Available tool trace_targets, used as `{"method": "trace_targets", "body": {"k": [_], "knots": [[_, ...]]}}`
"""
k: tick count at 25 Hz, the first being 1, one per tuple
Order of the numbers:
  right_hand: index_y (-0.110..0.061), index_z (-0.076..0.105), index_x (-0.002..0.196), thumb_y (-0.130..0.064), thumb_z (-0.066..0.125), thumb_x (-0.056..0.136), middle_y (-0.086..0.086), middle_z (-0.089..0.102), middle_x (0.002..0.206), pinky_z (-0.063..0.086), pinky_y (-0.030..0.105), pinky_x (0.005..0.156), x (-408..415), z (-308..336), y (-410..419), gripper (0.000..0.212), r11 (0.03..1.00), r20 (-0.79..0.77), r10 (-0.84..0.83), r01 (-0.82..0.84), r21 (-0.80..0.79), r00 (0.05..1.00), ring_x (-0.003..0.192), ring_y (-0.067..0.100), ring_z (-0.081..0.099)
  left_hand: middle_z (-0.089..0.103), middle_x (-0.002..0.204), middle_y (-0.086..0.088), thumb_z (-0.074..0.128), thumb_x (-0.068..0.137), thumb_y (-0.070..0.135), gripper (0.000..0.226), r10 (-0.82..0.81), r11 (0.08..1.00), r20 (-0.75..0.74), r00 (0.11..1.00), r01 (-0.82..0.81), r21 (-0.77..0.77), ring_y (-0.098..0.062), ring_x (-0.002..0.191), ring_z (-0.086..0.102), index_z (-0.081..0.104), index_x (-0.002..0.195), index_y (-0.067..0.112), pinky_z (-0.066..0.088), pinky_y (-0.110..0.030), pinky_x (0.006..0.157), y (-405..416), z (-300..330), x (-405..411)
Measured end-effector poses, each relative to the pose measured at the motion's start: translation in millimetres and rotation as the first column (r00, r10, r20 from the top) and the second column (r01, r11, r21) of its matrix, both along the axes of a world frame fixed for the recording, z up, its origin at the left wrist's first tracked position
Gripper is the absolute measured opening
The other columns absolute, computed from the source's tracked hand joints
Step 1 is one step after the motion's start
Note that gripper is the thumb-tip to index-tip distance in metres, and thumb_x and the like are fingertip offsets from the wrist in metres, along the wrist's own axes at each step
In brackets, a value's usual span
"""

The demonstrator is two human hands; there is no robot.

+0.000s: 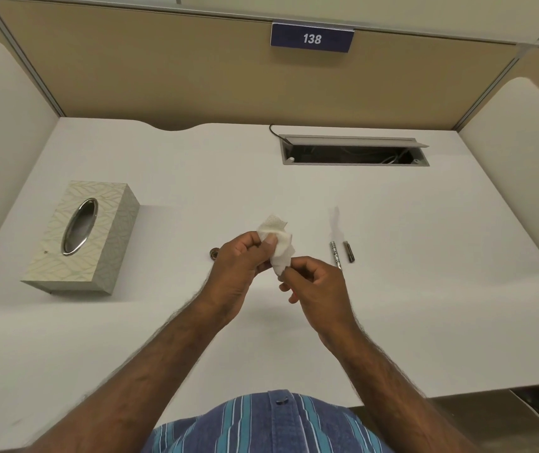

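Observation:
A crumpled white tissue (278,241) is held above the middle of the white desk (425,289). My left hand (238,266) grips its upper part, thumb pressed on the tissue. My right hand (313,282) pinches the tissue's lower end with curled fingers; whatever may be wrapped inside is hidden. Two small metal pen-like parts lie to the right: a silver one (335,253) and a darker short one (348,251). A small dark round piece (213,253) lies just left of my left hand.
A patterned tissue box (104,256) with an oval metal-rimmed slot stands at the left. An open cable tray (353,152) is set into the desk at the back right. Beige partition walls with a blue sign reading 138 (312,38) enclose the desk.

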State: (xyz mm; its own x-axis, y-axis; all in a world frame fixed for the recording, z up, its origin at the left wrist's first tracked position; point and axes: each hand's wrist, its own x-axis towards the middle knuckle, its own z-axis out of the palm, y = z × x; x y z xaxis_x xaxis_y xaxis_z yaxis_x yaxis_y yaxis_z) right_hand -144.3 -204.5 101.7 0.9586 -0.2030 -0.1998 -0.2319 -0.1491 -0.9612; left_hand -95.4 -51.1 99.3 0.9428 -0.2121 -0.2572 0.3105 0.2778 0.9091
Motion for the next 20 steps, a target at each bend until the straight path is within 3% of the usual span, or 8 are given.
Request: {"method": "trace_targets", "body": {"k": [3, 6, 11, 15, 18, 20], "knots": [[-0.025, 0.080, 0.090, -0.027, 0.079, 0.094, -0.004, 0.079, 0.076, 0.060, 0.026, 0.060, -2, -1, 1, 0.004, 1.000, 0.001, 0.014, -0.014, -0.014, 1.000, 0.069, 0.015, 0.074, 0.077, 0.091, -0.013, 0.060, 0.106, 0.017, 0.031, 0.046, 0.999, -0.037, 0.998, -0.047, -0.017, -0.025, 0.083, 0.072, 0.066, 0.110, -0.014, 0.060, -0.033, 0.084, -4, 2, 1], [-0.022, 0.081, 0.093, -0.024, 0.079, 0.095, -0.008, 0.078, 0.074, 0.059, 0.025, 0.060, -1, 0, -1, 0.003, 1.000, -0.021, 0.008, -0.008, 0.018, 1.000, 0.068, 0.007, 0.073, 0.077, 0.090, -0.012, 0.060, 0.106, 0.014, 0.022, 0.078, 0.995, -0.075, 0.994, -0.082, -0.052, -0.026, 0.083, 0.073, 0.066, 0.094, -0.003, 0.061, -0.032, 0.082, -5, 4, 0], [-0.015, 0.083, 0.093, -0.020, 0.079, 0.093, -0.005, 0.076, 0.073, 0.058, 0.030, 0.063, -2, -1, -5, 0.006, 0.998, -0.040, 0.019, -0.016, 0.068, 0.999, 0.070, 0.012, 0.072, 0.069, 0.102, -0.023, 0.061, 0.104, 0.013, 0.031, 0.116, 0.986, -0.131, 0.985, -0.130, -0.103, -0.039, 0.096, 0.071, 0.060, 0.107, -0.018, 0.062, -0.037, 0.085, -5, -3, 4], [-0.016, 0.084, 0.090, -0.020, 0.080, 0.093, -0.002, 0.078, 0.076, 0.059, 0.030, 0.064, -1, 0, -10, 0.006, 0.996, -0.045, 0.029, -0.025, 0.083, 0.999, 0.071, 0.011, 0.071, 0.079, 0.093, -0.013, 0.058, 0.106, 0.015, 0.022, 0.120, 0.985, -0.125, 0.985, -0.134, -0.113, -0.041, 0.097, 0.075, 0.066, 0.101, -0.005, 0.060, -0.048, 0.093, -11, 1, 2], [-0.016, 0.084, 0.085, -0.017, 0.080, 0.091, 0.001, 0.081, 0.081, 0.059, 0.031, 0.065, -3, -1, -16, 0.008, 0.994, -0.060, 0.019, -0.013, 0.107, 0.998, 0.073, 0.013, 0.072, 0.078, 0.107, -0.023, 0.059, 0.108, 0.020, 0.028, 0.184, 0.968, -0.136, 0.973, -0.203, -0.144, -0.040, 0.100, 0.079, 0.063, 0.118, -0.006, 0.063, -0.051, 0.094, -10, 1, 10], [-0.014, 0.084, 0.087, -0.016, 0.080, 0.092, 0.000, 0.079, 0.078, 0.059, 0.032, 0.066, -6, -3, -24, 0.008, 0.992, -0.079, 0.010, 0.001, 0.127, 0.997, 0.073, 0.013, 0.071, 0.075, 0.117, -0.032, 0.060, 0.107, 0.016, 0.023, 0.220, 0.963, -0.118, 0.968, -0.236, -0.135, -0.041, 0.104, 0.079, 0.061, 0.121, -0.002, 0.065, -0.047, 0.087, -5, 0, 19]]}}
